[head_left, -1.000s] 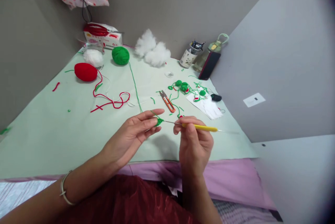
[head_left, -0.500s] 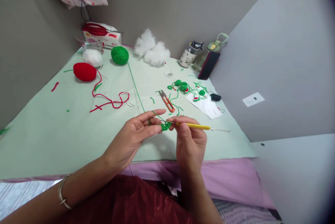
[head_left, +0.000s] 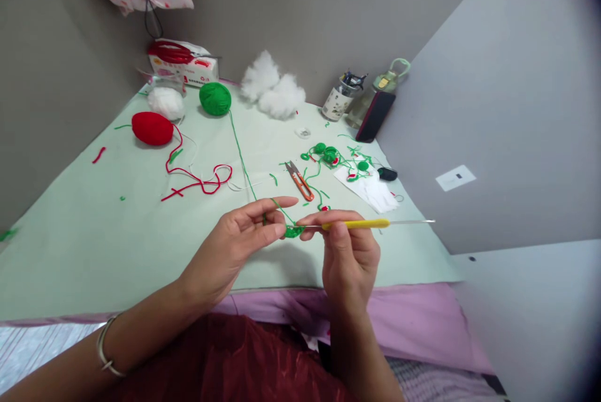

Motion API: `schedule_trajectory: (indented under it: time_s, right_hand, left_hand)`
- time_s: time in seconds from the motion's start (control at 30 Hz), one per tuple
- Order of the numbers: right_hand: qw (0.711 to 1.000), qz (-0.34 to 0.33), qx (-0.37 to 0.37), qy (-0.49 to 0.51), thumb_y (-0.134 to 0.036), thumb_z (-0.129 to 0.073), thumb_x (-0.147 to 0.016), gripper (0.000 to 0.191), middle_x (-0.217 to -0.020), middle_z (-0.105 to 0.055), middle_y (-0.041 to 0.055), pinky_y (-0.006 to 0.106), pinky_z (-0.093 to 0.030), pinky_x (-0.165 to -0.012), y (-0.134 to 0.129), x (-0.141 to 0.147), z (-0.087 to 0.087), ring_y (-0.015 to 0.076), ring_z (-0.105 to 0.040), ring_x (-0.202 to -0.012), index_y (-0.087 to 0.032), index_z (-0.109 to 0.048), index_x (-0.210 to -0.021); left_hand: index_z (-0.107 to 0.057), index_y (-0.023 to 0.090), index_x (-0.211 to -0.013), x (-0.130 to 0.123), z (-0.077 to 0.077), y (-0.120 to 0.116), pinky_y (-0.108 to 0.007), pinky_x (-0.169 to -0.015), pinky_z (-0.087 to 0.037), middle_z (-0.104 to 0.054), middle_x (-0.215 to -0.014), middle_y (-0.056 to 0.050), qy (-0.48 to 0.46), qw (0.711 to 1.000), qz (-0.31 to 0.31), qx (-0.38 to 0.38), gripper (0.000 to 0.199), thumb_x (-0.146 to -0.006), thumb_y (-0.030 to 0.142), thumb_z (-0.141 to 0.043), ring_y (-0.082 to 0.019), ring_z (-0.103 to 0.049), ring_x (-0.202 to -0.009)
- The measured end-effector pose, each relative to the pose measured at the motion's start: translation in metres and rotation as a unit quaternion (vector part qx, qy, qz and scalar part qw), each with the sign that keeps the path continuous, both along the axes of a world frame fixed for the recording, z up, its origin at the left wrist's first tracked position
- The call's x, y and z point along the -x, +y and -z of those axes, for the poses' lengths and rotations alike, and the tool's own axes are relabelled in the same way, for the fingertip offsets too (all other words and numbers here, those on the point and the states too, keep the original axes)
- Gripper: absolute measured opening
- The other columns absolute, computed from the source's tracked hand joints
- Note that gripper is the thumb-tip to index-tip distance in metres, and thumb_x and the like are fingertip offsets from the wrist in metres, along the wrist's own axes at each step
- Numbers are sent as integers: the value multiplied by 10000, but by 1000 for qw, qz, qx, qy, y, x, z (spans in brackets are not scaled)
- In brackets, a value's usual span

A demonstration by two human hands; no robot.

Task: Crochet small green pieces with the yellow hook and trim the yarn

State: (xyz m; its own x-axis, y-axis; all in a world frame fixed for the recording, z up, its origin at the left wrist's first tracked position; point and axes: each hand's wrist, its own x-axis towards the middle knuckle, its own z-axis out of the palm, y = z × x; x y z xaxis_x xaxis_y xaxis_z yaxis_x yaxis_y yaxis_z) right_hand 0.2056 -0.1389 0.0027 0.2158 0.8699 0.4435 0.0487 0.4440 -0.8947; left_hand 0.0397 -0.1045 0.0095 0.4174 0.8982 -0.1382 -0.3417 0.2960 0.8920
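My left hand [head_left: 248,226] pinches a small green crochet piece [head_left: 293,232] between thumb and fingers, its index finger stretched out with green yarn [head_left: 283,209] passing over it. That strand runs back across the table to a green yarn ball [head_left: 215,99]. My right hand [head_left: 350,252] is closed round the yellow handle of a crochet hook [head_left: 364,224]. The hook's thin metal end reaches left to the green piece, and its other metal end points right. Just beyond my hands lie orange-handled thread snips [head_left: 300,183], apart from both.
A red yarn ball [head_left: 152,129], white yarn [head_left: 166,103] and a tissue pack [head_left: 188,67] are at the back left. White stuffing [head_left: 277,89] lies near the wall. Green crocheted bits [head_left: 330,155], a pen cup [head_left: 339,101], a bottle [head_left: 382,86] and a phone [head_left: 375,116] are at right.
My right hand and the crochet hook have shifted right, and the hook now lies nearly level. The green piece has moved slightly down and left with my left fingers.
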Motion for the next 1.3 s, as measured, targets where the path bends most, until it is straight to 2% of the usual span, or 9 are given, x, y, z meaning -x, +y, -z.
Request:
schedule_trajectory:
  time_s: [0.17, 0.37, 0.57, 0.67, 0.77, 0.87, 1.0, 1.13, 1.3]
  right_hand:
    - [997, 25, -34, -66, -211, -511, -1028, 209, -895, -758, 27, 335, -585, -692, -3, 2, -2, 152, -709, -730, -224, -718, -1002]
    - [979, 33, -130, -156, -123, -510, -1004, 271, -986, -773, 42, 388, -604, -747, -7, 5, 2, 199, -729, -898, -264, -708, -1125]
    - [972, 60, -159, -160, -134, -504, -1011, 285, -971, -777, 49, 382, -619, -695, -4, 9, 13, 203, -738, -864, -273, -702, -1160]
    - [935, 102, -194, -278, -103, -598, -959, 326, -1068, -762, 56, 364, -622, -736, -3, 9, 20, 207, -731, -943, -296, -713, -1195]
    - [895, 145, -227, -354, -75, -665, -910, 377, -1149, -736, 58, 356, -615, -769, -3, 8, 23, 210, -716, -995, -317, -729, -1192]
    - [951, 108, -177, -230, -121, -582, -970, 274, -1024, -746, 58, 364, -597, -729, -2, 5, 16, 196, -703, -892, -275, -740, -1133]
    - [992, 41, -113, -45, -191, -543, -1005, 213, -838, -726, 26, 332, -549, -631, 2, 5, 5, 159, -642, -707, -246, -748, -1007]
    - [990, 28, -114, -76, -183, -582, -989, 191, -922, -755, 45, 370, -578, -740, 4, 9, 2, 194, -691, -868, -244, -762, -1012]
    - [976, 64, -128, -162, -98, -598, -964, 274, -971, -754, 43, 357, -594, -752, 1, 13, 7, 185, -709, -896, -273, -753, -1107]
  left_hand:
    - [-781, 311, -1170, 2, 2, -2, -259, -854, -447, -600, -861, 13, 25, 999, -17, -30, 296, -875, 301, -761, -148, -544, -869]
    - [-773, 311, -1186, 1, -3, -6, -278, -913, -473, -635, -858, 25, 68, 994, -65, -59, 392, -804, 247, -826, -151, -607, -883]
    - [-753, 306, -1229, -2, -2, -4, -272, -923, -458, -653, -867, 25, 56, 994, -77, -61, 424, -815, 242, -820, -144, -601, -884]
    - [-717, 281, -1285, -3, -1, -5, -243, -818, -471, -647, -844, 27, -4, 999, -52, -6, 501, -799, 248, -836, -115, -562, -775]
    - [-711, 220, -1290, -3, -1, -4, -221, -704, -471, -565, -708, 52, -79, 992, 16, 99, 498, -810, 289, -828, -58, -387, -572]
    - [-743, 186, -1234, 0, -3, -1, -212, -679, -485, -429, -620, 87, -110, 980, 49, 158, 424, -824, 264, -814, -39, -243, -519]
    - [-767, 252, -1192, 1, -4, -1, -235, -757, -525, -519, -730, 63, -101, 989, 15, 108, 368, -827, 228, -807, -32, -339, -549]
    - [-781, 295, -1165, -4, -2, -3, -233, -836, -499, -641, -853, 24, -61, 997, 35, 31, 332, -839, 235, -798, -98, -569, -796]
    - [-793, 287, -1131, -7, 1, -2, -198, -837, -456, -658, -836, 36, -51, 999, -7, 17, 291, -844, 237, -801, -92, -578, -839]
